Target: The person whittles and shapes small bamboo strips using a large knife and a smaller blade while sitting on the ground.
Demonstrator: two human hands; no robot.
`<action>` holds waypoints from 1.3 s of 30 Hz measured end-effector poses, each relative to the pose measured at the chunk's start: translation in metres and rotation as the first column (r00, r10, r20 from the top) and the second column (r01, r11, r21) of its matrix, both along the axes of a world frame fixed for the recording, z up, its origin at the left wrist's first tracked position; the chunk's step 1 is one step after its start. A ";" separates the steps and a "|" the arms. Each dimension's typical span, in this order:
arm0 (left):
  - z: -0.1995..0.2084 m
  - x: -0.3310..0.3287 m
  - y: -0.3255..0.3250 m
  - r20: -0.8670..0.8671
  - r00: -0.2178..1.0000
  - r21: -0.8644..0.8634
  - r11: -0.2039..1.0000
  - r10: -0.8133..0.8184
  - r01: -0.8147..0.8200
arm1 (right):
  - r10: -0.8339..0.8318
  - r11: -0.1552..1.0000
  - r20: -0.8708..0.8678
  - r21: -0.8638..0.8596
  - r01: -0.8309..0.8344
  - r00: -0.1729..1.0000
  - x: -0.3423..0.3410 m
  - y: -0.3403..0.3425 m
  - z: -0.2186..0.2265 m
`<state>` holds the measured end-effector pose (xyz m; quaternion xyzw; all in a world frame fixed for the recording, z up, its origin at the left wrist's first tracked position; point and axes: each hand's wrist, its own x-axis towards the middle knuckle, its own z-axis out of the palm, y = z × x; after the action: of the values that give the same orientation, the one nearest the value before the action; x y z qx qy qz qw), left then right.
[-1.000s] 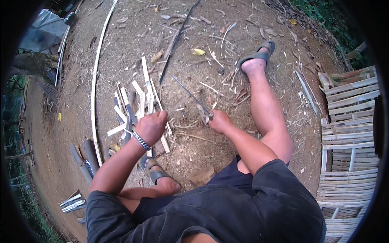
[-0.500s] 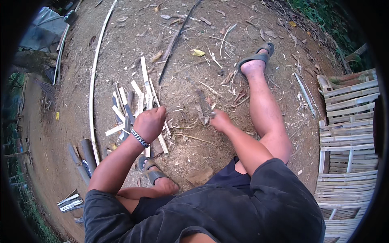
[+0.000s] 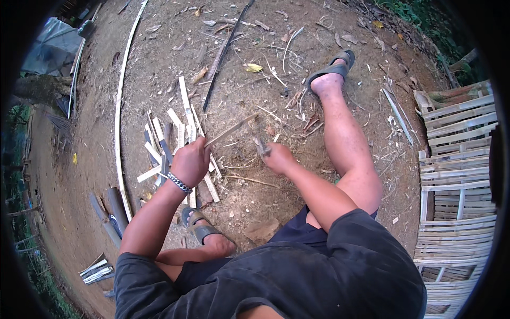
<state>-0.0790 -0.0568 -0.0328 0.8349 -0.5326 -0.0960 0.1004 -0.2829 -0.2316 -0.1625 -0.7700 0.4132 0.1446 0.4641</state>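
My left hand, with a braided bracelet at its wrist, is closed round one end of a thin bamboo strip. The strip slants up to the right over the dirt. My right hand grips a knife by its handle, most of which the fingers hide. Its blade is blurred and points away from me, just below the strip's far end; I cannot tell whether they touch. Beside and beyond my left hand, split bamboo pieces lie in a loose pile.
A bamboo slatted bench stands at the right. A long pale pole lies at the left, a dark strip ahead. Dark bamboo lengths and a small bundle of strips lie lower left. My sandalled feet flank the work area.
The bamboo strip, blurred before, now shows clearly in my left hand. My right hand has moved slightly left, and the knife's blade with it.
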 end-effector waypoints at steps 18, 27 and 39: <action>-0.030 0.032 0.021 -0.624 0.597 0.085 0.804 0.504 -0.589 | 0.000 0.989 -0.176 -0.145 -0.026 0.984 -0.021 -0.032 -0.075; -0.023 0.020 0.031 -0.677 0.629 -0.038 0.836 0.382 -0.548 | -0.224 0.974 0.097 0.004 0.225 0.970 0.003 0.001 -0.046; 0.007 0.020 0.015 0.004 0.997 -0.274 0.958 -0.083 0.081 | -0.143 0.990 0.149 0.030 0.140 0.978 0.012 0.011 -0.008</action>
<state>-0.0589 -0.0418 -0.0258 0.7898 -0.5745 -0.0286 0.2128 -0.2712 -0.2205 -0.1700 -0.7429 0.4295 0.0565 0.5104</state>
